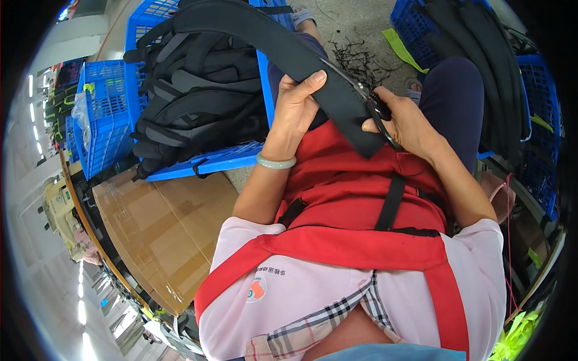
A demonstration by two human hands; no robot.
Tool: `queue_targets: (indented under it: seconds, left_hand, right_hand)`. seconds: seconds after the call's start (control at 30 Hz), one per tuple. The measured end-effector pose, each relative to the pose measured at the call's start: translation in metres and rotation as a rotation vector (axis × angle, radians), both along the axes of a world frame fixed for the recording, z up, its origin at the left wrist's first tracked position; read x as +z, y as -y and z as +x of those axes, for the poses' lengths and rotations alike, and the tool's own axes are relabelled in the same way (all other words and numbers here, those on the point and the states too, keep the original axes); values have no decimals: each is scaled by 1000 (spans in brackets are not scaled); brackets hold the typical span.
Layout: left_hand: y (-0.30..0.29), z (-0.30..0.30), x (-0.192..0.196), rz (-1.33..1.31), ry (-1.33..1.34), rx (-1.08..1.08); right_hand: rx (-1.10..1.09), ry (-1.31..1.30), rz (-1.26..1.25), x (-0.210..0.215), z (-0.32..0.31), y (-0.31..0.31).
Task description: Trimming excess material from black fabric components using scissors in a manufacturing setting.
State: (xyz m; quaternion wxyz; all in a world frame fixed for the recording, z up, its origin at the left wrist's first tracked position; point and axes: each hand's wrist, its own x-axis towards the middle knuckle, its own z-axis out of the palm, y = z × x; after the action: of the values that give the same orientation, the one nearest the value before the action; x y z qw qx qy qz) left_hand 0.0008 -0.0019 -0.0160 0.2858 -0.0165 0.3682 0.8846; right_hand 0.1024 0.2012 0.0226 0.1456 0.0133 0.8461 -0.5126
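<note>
A long black padded strap (337, 99) runs from the upper left down over my lap, its cut-looking end resting on my red apron (355, 204). My left hand (296, 105) grips the strap, thumb on top and the other fingers underneath. In my right hand (404, 123) is a pair of scissors (377, 114), fingers wrapped round the dark handles. Their blades lie along the strap's right edge and point up and away from me. Whether the blades are parted is hard to make out.
To the left, a blue crate (266, 90) is heaped with black and grey padded straps (198, 84). Below it lies flat brown cardboard (168, 222). Dark trimmings (361, 60) litter the floor ahead. Another blue crate (415, 27) and long black straps (481, 66) stand at the right.
</note>
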Motion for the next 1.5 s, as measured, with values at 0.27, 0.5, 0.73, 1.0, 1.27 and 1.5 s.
queue_targets:
  seconds: [0.27, 0.5, 0.73, 1.0, 1.27, 1.5]
  left_hand:
    - [12, -22, 9, -17, -148, -85]
    - [1, -9, 2, -47, -72, -8]
    - [0, -9, 0, -20, -16, -18]
    - [-1, -10, 0, 8, -77, -44]
    - [2, -8, -1, 34, -57, -46]
    - [2, -9, -4, 48, -56, -56]
  right_hand:
    - [-31, 42, 93, 8, 0, -12]
    - [-23, 13, 142, 7, 1, -5]
    - [33, 30, 89, 7, 4, -12]
    - [-18, -58, 74, 1, 4, -5]
    - [54, -119, 103, 4, 3, -5]
    - [3, 107, 28, 1, -2, -5]
